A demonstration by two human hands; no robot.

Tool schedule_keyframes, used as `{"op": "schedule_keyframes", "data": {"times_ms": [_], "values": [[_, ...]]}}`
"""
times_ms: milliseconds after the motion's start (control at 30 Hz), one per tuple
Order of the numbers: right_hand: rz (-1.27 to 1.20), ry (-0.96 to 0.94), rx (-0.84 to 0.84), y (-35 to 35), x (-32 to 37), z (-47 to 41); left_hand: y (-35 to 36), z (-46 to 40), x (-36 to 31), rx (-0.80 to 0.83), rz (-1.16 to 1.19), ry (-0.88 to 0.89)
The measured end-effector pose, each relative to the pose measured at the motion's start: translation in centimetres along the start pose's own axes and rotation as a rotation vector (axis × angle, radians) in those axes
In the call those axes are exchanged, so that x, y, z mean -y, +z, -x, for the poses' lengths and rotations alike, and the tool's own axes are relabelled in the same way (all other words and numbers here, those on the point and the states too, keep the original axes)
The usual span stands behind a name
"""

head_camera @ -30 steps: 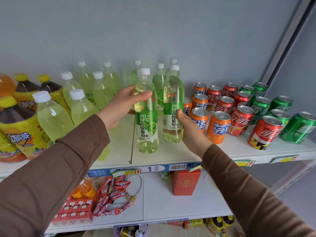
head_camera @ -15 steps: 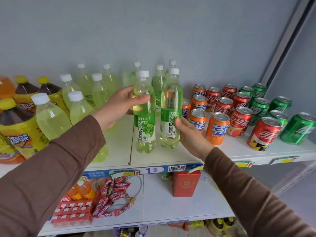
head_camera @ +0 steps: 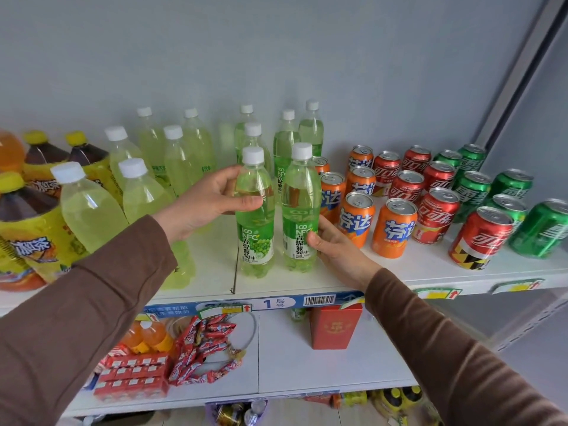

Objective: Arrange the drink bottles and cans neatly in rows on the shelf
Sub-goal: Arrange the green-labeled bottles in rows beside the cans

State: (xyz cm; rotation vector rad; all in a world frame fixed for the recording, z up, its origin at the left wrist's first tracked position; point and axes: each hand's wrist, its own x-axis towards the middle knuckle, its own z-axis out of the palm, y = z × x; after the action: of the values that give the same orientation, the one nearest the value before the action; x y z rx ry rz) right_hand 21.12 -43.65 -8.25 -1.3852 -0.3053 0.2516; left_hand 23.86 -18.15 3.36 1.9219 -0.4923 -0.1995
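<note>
Two grips on neighbouring bottles (head_camera: 256,241): left hand (head_camera: 203,206) high, right hand (head_camera: 336,252) low.

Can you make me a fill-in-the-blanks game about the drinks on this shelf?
The left hand holds the left green bottle and the right hand the right green bottle; both caps are ____.
Between the orange cans and the green cans stand the ____ cans.
On the lower shelf stands a ____ box.
Missing words: white, red, red.

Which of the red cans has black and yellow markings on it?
The red metal can standing frontmost on the white shelf, right of the orange cans; the other red cans show no black markings.
</note>
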Motion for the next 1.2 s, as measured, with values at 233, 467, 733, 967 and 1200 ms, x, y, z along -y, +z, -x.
{"op": "schedule_keyframes", "data": {"times_ms": [233, 467, 733, 967, 1200], "values": [[0.043, -0.015, 0.008, 0.3, 0.1, -0.1, -0.6, 0.2, 0.1, 0.027, -0.064, -0.047], [0.065, -0.014, 0.028, -0.1, -0.1, -0.1, -0.7, 0.7, -1.2, 0.092, -0.07, -0.085], [0.101, 0.03, 0.041, -0.6, 0.0, 0.3, -1.0, 1.4, -3.3, 0.122, -0.114, -0.118], [0.107, -0.024, -0.082, -0.7, 2.9, -0.8, -3.3, 1.0, -6.5, 0.069, -0.222, -0.053], [0.033, -0.057, -0.172, -0.7, 6.3, -5.5, -6.2, -2.6, -10.3, 0.081, -0.395, -0.103]]}}
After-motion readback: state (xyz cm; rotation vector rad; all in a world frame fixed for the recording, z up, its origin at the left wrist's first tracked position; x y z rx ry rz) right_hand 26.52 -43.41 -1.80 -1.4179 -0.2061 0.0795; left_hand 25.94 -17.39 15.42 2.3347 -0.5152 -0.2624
